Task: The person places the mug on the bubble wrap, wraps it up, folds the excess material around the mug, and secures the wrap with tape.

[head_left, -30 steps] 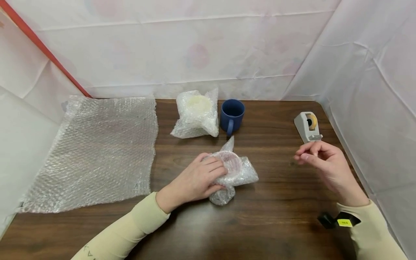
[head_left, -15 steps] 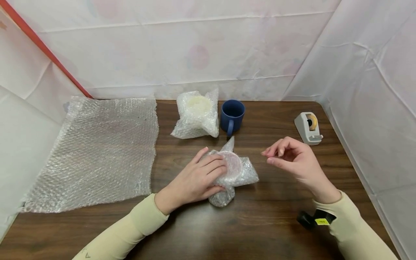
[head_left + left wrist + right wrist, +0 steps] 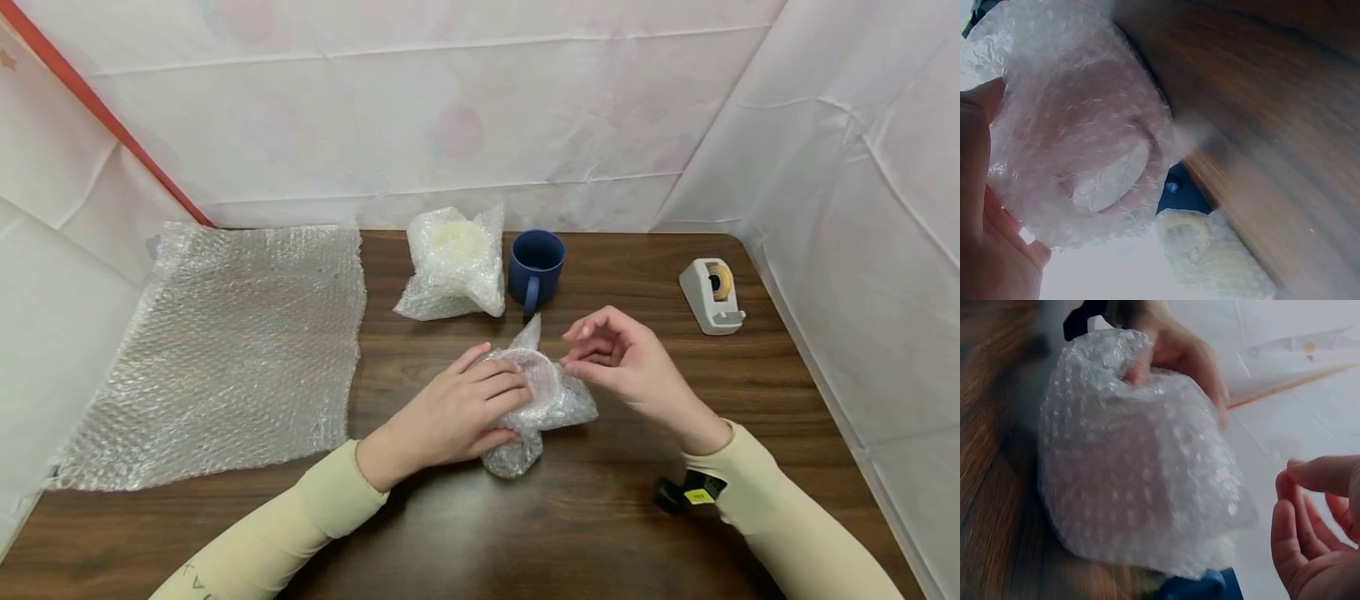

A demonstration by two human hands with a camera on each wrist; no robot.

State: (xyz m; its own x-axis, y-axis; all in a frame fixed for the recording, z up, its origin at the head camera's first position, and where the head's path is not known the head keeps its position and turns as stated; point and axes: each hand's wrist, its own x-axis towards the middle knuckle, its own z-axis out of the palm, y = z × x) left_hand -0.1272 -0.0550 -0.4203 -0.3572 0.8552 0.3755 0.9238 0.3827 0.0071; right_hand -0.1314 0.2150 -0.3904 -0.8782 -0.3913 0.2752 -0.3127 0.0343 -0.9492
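Observation:
A pinkish, round-rimmed cup wrapped in bubble wrap (image 3: 542, 385) stands on the table with loose wrap ends sticking out. My left hand (image 3: 457, 410) holds it from the left, fingers over its top and thumb at its near side. In the left wrist view, pink shows through the wrapped cup (image 3: 1085, 125). Close to its right side is my right hand (image 3: 633, 362), thumb and forefinger pinched together. They seem to hold a small piece of clear tape, barely visible. In the right wrist view these fingertips (image 3: 1294, 472) are apart from the wrap.
Behind stand another bubble-wrapped item (image 3: 453, 262), pale yellow on top, and a blue mug (image 3: 536, 271). A white tape dispenser (image 3: 708, 296) is at the back right. A bubble wrap sheet (image 3: 240, 350) covers the table's left part. White cloth (image 3: 450, 117) hangs around the table.
My right hand has come left from near the tape dispenser to the wrapped cup's right side, fingertips still together. The left hand stays on the cup.

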